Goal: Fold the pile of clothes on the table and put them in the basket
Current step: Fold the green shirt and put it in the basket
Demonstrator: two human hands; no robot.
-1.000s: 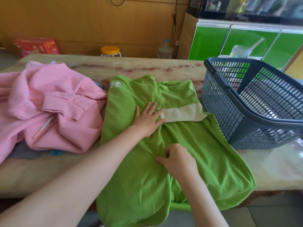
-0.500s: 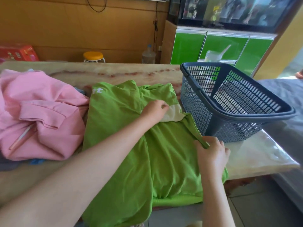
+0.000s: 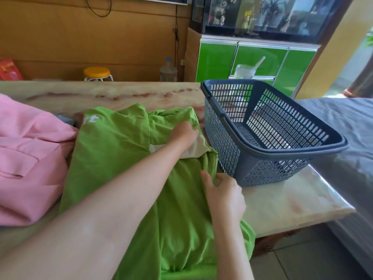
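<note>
A green shirt (image 3: 113,154) with white lettering lies spread on the table (image 3: 282,201), its hem hanging over the near edge. My left hand (image 3: 184,133) grips the green cloth near the shirt's pale cream panel (image 3: 198,147), fingers curled. My right hand (image 3: 224,191) pinches the shirt's right edge close to the basket's near corner. The dark blue mesh basket (image 3: 286,156) stands to the right of the shirt. It looks empty. A pink garment (image 3: 30,158) lies heaped at the left.
Grey and blue cloth (image 3: 65,120) peeks out from under the pink heap. Behind the table are a yellow stool (image 3: 97,73), a water jug (image 3: 168,70) and a green cabinet (image 3: 258,61). A grey-covered bed (image 3: 347,138) borders the table's right end.
My left hand went from lying flat on the shirt to gripping the cloth by the cream panel. My right hand moved from the shirt's middle to its right edge and took hold.
</note>
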